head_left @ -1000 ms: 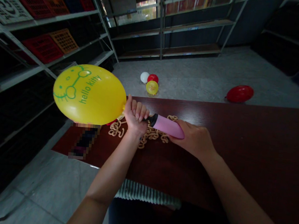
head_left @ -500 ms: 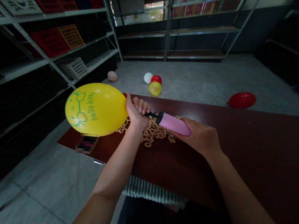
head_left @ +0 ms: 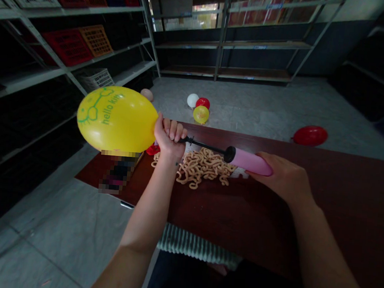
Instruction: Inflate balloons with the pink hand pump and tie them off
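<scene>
An inflated yellow balloon (head_left: 127,121) with green "hello kitty" print points left from my left hand (head_left: 170,135). That hand is closed around the balloon's neck and the black end of a balloon pump (head_left: 248,161). My right hand (head_left: 281,175) is wrapped round the pump's pink barrel. A long stretch of black rod shows between the two hands. The balloon's neck and the pump's tip are hidden inside my left fingers. Below the pump, a heap of tan curled pieces (head_left: 205,167) lies on the dark red table (head_left: 206,211).
A red balloon (head_left: 310,135) lies on the floor beyond the table, with white (head_left: 192,100), yellow (head_left: 201,114) and other balloons farther left. Shelves with plastic crates (head_left: 68,45) stand at the left. A blurred dark object (head_left: 120,174) is at the table's left end.
My right hand has drawn the pink barrel right and slightly down, exposing much more black rod. My left hand and the yellow balloon have shifted slightly up and left.
</scene>
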Motion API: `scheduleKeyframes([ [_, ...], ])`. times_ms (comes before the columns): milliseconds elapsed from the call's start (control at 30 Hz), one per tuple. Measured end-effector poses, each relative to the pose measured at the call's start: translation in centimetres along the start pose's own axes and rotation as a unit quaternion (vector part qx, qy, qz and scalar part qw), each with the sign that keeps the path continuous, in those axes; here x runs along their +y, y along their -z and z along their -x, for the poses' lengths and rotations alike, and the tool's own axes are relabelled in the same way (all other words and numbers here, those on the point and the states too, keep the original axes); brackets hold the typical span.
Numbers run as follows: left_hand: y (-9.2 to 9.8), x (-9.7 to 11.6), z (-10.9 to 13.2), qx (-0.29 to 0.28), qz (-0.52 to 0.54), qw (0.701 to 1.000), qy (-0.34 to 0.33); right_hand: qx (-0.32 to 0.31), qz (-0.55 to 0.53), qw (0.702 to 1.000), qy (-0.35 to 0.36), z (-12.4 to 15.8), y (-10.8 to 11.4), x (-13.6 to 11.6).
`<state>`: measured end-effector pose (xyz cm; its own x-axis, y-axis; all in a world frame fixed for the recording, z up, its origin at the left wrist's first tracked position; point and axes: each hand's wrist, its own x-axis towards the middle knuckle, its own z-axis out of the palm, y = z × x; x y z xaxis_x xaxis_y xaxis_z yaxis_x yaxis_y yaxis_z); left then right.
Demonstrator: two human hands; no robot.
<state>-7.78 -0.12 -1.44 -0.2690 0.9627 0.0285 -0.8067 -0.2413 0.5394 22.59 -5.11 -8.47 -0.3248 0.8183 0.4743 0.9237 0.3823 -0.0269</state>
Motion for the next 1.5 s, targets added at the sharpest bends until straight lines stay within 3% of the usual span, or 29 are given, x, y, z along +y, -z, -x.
scheduleKeyframes([
  [133, 0.0, 0.9, 0.2, -0.003, -0.023, 0.999, -0.036, -0.007, -0.02, 1.0, -0.009, -0.1, 0.1, 0.4],
  [300, -0.2, 1.3, 0.3, -0.046, 0.006, 0.998, -0.049, -0.001, -0.023, 1.0, -0.019, -0.2, 0.2, -0.2],
  [667, -1.3, -1.3, 1.2, -0.098, 0.004, 0.995, 0.006, -0.019, -0.027, 0.999, 0.005, -0.4, 0.4, -2.8],
  [967, -2.4, -5.4, 3.1, -0.056, 0.008, 0.995, 0.086, 0.031, -0.044, 0.999, 0.002, -0.3, -1.0, -4.9],
  [1200, -1.5, -5.0, 2.0, -0.016, 0.033, 0.997, 0.075, 0.024, -0.084, 0.996, -0.003, -0.5, -1.3, -5.0],
  [1500, -1.3, -4.0, 1.9, -0.011, 0.053, 0.996, 0.069, 0.024, -0.075, 0.997, 0.012, -0.8, -0.2, -4.7],
])
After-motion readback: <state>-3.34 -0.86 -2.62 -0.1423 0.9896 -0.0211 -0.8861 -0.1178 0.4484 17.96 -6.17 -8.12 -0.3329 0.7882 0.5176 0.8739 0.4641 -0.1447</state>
